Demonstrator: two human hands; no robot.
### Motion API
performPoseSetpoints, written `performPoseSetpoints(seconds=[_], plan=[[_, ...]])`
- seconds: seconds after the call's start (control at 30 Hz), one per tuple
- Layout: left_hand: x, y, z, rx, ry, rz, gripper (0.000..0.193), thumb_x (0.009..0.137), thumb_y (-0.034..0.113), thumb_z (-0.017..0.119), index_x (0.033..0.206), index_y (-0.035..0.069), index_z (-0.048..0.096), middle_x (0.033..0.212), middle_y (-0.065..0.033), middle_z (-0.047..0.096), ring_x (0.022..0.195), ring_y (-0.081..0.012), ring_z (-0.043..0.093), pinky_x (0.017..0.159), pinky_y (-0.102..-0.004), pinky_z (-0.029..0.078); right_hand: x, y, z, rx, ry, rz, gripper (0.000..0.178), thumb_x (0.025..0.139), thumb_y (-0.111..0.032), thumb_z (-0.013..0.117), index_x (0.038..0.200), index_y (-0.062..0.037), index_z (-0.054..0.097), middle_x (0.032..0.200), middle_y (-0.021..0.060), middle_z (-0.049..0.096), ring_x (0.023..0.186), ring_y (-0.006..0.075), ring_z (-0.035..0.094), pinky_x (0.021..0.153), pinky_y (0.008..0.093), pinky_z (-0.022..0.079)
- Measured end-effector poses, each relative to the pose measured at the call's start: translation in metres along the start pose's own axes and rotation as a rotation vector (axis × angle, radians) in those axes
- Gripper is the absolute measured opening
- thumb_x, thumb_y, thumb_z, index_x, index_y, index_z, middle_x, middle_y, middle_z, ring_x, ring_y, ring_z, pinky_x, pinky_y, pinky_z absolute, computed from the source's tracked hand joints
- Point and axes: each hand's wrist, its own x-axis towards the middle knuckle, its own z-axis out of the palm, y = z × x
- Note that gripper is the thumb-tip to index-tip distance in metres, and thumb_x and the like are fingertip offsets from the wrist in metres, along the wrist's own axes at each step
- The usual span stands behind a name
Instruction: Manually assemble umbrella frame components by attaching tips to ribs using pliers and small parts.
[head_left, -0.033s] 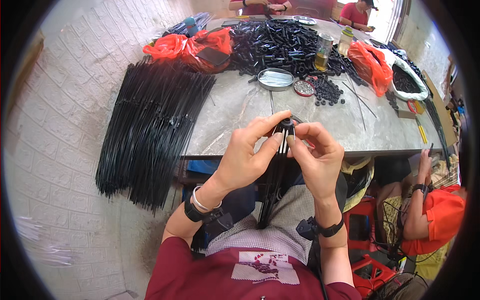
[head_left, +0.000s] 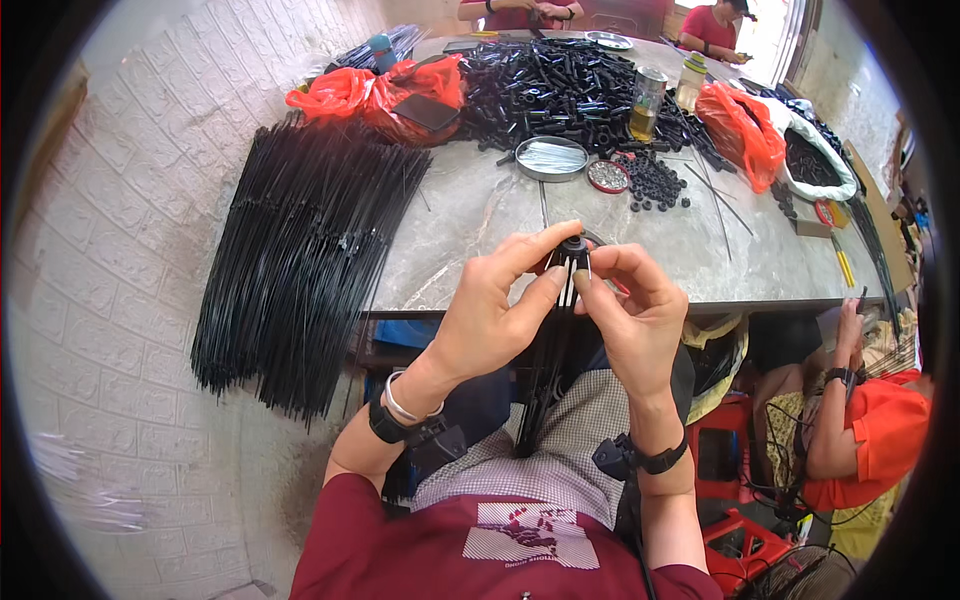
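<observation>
Hub point(head_left: 573, 247) ptly behind L grip point(head_left: 506, 290)

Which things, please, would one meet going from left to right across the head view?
Broad bundle of long thin black rods, the person's left hand, small round black fitting, the person's right hand, rightmost orange-red plastic bag, open white sack.

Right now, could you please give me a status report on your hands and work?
Left hand, right hand: both pinching at the black hub. Black rods hanging below it. Nothing visible blocking either hand.
</observation>
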Motion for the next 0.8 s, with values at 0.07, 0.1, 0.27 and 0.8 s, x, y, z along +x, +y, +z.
performPoseSetpoints(seconds=[0.07,0.1,0.27,0.8], plan=[[0.001,-0.001,0.001,-0.012,-0.005,-0.022,0.040,0.091,-0.005,0.051,0.130,0.000,0.055,0.114,-0.0092,0.064,0.102,-0.0104,0.059,0.086,-0.0222,0.047,0.001,0.000,-0.002,0.017,-0.010,0.039,0.013,0.085,0.005,0.063,0.097,0.0044,0.063,0.096,0.0044,0.063,0.080,0.0036,0.059,0.060,0.0162,0.049],[0.001,0.000,0.000,-0.013,-0.006,-0.021,0.040,0.091,-0.005,0.051,0.130,0.000,0.055,0.114,-0.0092,0.064,0.102,-0.0104,0.059,0.086,-0.0222,0.047,0.001,-0.001,-0.003,0.015,-0.010,0.038,0.013,0.085,0.005,0.063,0.097,0.0044,0.063,0.096,0.0044,0.063,0.080,0.0036,0.059,0.060,0.0162,0.049],[0.005,-0.007,-0.001,-0.012,0.007,0.037,0.037,0.090,-0.001,0.057,0.127,0.000,0.057,0.105,-0.0050,0.065,0.085,-0.0034,0.055,0.070,-0.0176,0.045,0.002,0.001,-0.005,0.031,-0.043,0.024,0.015,0.085,0.004,0.064,0.100,0.0031,0.062,0.097,0.0030,0.063,0.082,0.0034,0.058,0.060,0.0163,0.049],[0.012,-0.001,-0.003,-0.090,0.028,-0.050,0.032,0.088,0.000,0.063,0.121,-0.003,0.062,0.105,-0.0075,0.067,0.093,-0.0078,0.059,0.080,-0.0232,0.051,0.012,-0.024,0.013,-1.016,0.056,-0.626,0.036,0.069,-0.002,0.067,0.104,-0.0051,0.061,0.096,0.0084,0.059,0.081,0.0254,0.062,0.061,0.0338,0.051]])
